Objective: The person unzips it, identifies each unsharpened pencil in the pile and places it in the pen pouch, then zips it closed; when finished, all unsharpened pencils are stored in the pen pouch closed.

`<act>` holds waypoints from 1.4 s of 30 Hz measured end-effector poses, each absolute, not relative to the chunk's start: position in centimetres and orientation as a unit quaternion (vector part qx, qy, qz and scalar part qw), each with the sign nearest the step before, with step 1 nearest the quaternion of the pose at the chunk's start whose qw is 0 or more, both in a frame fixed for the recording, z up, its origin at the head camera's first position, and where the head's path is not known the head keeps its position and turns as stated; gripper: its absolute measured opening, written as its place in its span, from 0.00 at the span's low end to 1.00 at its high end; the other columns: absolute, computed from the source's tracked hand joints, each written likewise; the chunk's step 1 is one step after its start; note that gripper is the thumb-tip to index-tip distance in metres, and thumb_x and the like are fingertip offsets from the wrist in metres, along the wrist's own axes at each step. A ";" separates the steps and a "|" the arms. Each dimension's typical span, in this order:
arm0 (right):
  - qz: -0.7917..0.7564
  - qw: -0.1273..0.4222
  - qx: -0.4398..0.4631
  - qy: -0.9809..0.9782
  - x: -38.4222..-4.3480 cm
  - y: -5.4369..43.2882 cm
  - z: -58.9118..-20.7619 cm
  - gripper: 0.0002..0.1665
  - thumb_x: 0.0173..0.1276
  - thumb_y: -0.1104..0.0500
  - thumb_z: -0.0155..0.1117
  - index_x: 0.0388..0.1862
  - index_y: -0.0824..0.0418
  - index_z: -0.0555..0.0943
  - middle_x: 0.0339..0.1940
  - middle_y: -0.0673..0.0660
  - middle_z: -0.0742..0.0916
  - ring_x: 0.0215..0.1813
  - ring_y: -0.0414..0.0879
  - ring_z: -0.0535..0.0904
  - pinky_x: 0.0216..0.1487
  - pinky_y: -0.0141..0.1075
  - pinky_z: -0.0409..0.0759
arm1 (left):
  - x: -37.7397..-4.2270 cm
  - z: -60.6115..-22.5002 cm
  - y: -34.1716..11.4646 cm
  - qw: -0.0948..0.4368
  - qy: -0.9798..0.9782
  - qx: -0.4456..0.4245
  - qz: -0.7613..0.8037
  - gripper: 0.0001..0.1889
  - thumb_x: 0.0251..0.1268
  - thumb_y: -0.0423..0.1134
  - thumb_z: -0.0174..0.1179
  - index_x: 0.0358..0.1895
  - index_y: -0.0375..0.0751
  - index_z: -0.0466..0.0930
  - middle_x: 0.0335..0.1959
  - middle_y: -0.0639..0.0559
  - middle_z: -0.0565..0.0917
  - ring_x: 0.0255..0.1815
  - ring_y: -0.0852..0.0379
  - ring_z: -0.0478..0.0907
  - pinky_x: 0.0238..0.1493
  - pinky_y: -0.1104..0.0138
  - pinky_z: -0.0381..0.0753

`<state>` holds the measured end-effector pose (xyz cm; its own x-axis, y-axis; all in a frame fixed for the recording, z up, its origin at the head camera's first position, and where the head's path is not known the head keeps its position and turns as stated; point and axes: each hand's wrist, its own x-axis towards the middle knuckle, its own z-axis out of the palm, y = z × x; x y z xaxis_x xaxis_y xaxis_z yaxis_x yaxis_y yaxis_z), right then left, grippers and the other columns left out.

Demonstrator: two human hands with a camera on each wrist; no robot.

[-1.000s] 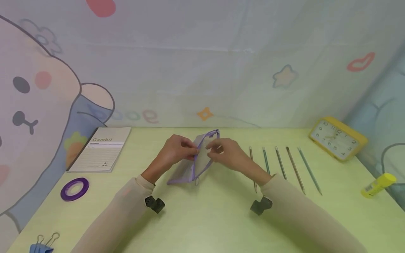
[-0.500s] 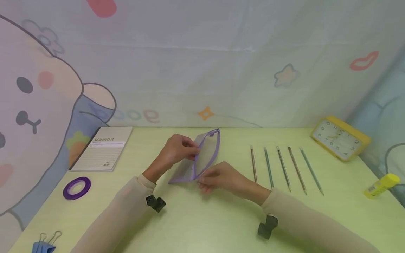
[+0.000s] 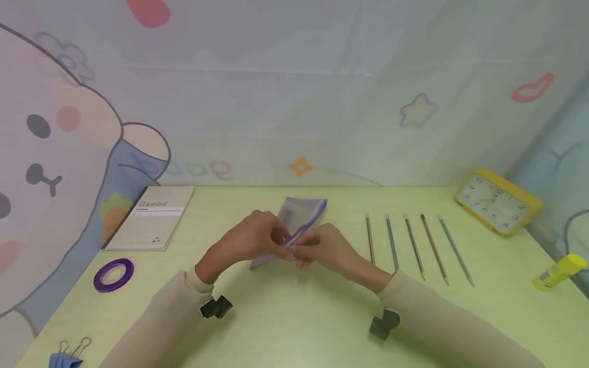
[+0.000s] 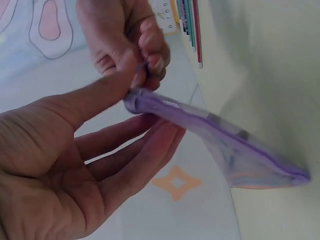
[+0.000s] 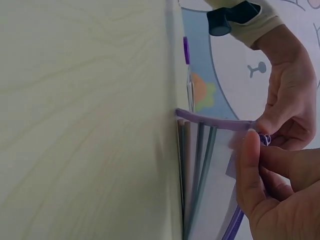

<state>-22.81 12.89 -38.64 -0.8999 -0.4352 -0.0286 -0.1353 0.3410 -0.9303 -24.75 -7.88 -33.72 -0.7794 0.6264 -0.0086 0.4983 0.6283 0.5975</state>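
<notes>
A clear zip pouch (image 3: 303,210) with purple edging stands tilted at the middle of the table, its mouth drawn narrow. My left hand (image 3: 255,237) grips the near end of its edge, thumb above and fingers below in the left wrist view. My right hand (image 3: 329,253) meets it at the same corner, pinching the small zipper pull; a bit of ring (image 5: 266,139) shows by the fingertips in the right wrist view. Several long, dark and grey bars (image 5: 200,160) show through the pouch's clear side.
Several pencils (image 3: 434,248) lie in a row to the right, near a yellow clock (image 3: 497,202) and a glue stick (image 3: 558,272). On the left are a notebook (image 3: 154,220), a purple tape roll (image 3: 113,275) and a blue binder clip (image 3: 66,359). A printed curtain (image 3: 276,102) hangs behind.
My right hand has left the pouch's far side and come down to its near corner. My left hand has shifted to that corner too. The pouch's gaping mouth has narrowed and turned.
</notes>
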 end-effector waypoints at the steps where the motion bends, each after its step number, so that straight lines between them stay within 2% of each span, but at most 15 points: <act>1: -0.547 0.132 -0.171 0.809 -22.9 12.9 -38.6 0.09 0.69 0.61 0.68 0.41 0.66 0.89 0.31 0.61 0.91 0.29 0.42 0.87 0.40 0.38 0.90 | -24.5 -33.8 -7.8 0.096 0.897 0.318 0.292 0.10 0.52 0.41 0.78 0.35 0.42 0.90 0.27 0.57 0.88 0.27 0.66 0.79 0.32 0.71 0.79; 4: -0.556 0.126 -0.160 0.806 -23.1 13.0 -38.7 0.09 0.68 0.59 0.70 0.40 0.64 0.89 0.31 0.57 0.91 0.31 0.44 0.88 0.43 0.38 0.89 | -24.0 -33.9 -7.8 0.049 0.902 0.331 0.272 0.06 0.51 0.37 0.77 0.27 0.43 0.89 0.22 0.57 0.85 0.23 0.67 0.73 0.27 0.73 0.75; 7: -0.567 0.125 -0.152 0.800 -23.3 13.2 -38.6 0.10 0.67 0.57 0.72 0.40 0.63 0.89 0.31 0.55 0.91 0.32 0.45 0.88 0.45 0.38 0.88 | -23.8 -33.9 -7.7 0.009 0.909 0.338 0.244 0.06 0.50 0.35 0.77 0.24 0.43 0.88 0.20 0.58 0.84 0.21 0.67 0.72 0.25 0.74 0.74; 10: -0.565 0.116 -0.146 0.804 -23.5 13.3 -38.2 0.10 0.67 0.57 0.72 0.40 0.63 0.90 0.30 0.55 0.91 0.32 0.45 0.88 0.46 0.36 0.87 | -23.6 -33.7 -7.5 -0.010 0.916 0.331 0.225 0.07 0.51 0.33 0.76 0.22 0.41 0.87 0.18 0.57 0.84 0.20 0.66 0.73 0.23 0.74 0.74; 17: -0.540 0.094 -0.157 0.822 -24.3 14.6 -37.5 0.09 0.67 0.60 0.71 0.41 0.66 0.89 0.38 0.66 0.91 0.32 0.43 0.89 0.45 0.42 0.89 | -23.3 -33.1 -7.1 -0.024 0.918 0.333 0.214 0.07 0.54 0.29 0.72 0.21 0.41 0.87 0.17 0.58 0.82 0.19 0.66 0.69 0.22 0.75 0.70; 19: -0.522 0.087 -0.143 0.836 -24.9 15.7 -37.6 0.09 0.67 0.61 0.70 0.42 0.66 0.89 0.39 0.67 0.91 0.33 0.44 0.89 0.46 0.43 0.90 | -23.2 -32.8 -7.3 -0.029 0.916 0.337 0.214 0.08 0.55 0.28 0.72 0.22 0.42 0.88 0.17 0.58 0.83 0.19 0.66 0.69 0.22 0.75 0.70; 24: -0.446 0.058 -0.086 0.889 -27.8 20.5 -37.8 0.11 0.70 0.59 0.68 0.43 0.67 0.88 0.38 0.64 0.92 0.33 0.46 0.90 0.46 0.44 0.90 | -23.8 -32.3 -8.4 -0.048 0.918 0.334 0.211 0.08 0.55 0.27 0.70 0.23 0.43 0.89 0.20 0.57 0.85 0.21 0.66 0.74 0.26 0.73 0.75; 29: -0.391 0.015 -0.044 0.919 -29.2 25.0 -37.0 0.15 0.73 0.58 0.66 0.44 0.70 0.87 0.36 0.64 0.91 0.35 0.53 0.90 0.50 0.50 0.88 | -25.1 -32.6 -9.5 -0.096 0.918 0.303 0.237 0.06 0.57 0.26 0.69 0.28 0.41 0.91 0.26 0.52 0.89 0.27 0.59 0.83 0.34 0.66 0.85; 32: -0.378 0.030 -0.035 0.925 -28.6 25.8 -36.3 0.16 0.73 0.55 0.65 0.44 0.70 0.87 0.36 0.64 0.91 0.36 0.52 0.90 0.52 0.52 0.87 | -25.9 -33.1 -9.9 -0.117 0.918 0.295 0.238 0.06 0.59 0.26 0.68 0.31 0.39 0.92 0.30 0.49 0.91 0.31 0.55 0.86 0.38 0.63 0.86; 36: -0.358 0.060 -0.040 0.931 -26.9 25.3 -35.7 0.16 0.72 0.55 0.63 0.40 0.69 0.85 0.33 0.63 0.90 0.31 0.46 0.87 0.45 0.48 0.88 | -26.8 -33.8 -10.3 -0.122 0.922 0.297 0.215 0.05 0.60 0.26 0.67 0.32 0.38 0.91 0.31 0.48 0.90 0.31 0.54 0.85 0.38 0.62 0.86; 42: -0.413 0.154 -0.054 0.896 -24.9 23.3 -36.9 0.14 0.70 0.58 0.67 0.33 0.70 0.85 0.28 0.58 0.88 0.28 0.43 0.85 0.40 0.41 0.89 | -27.6 -34.9 -10.6 -0.027 0.926 0.337 0.166 0.04 0.55 0.26 0.72 0.31 0.38 0.88 0.30 0.50 0.88 0.31 0.57 0.82 0.36 0.65 0.84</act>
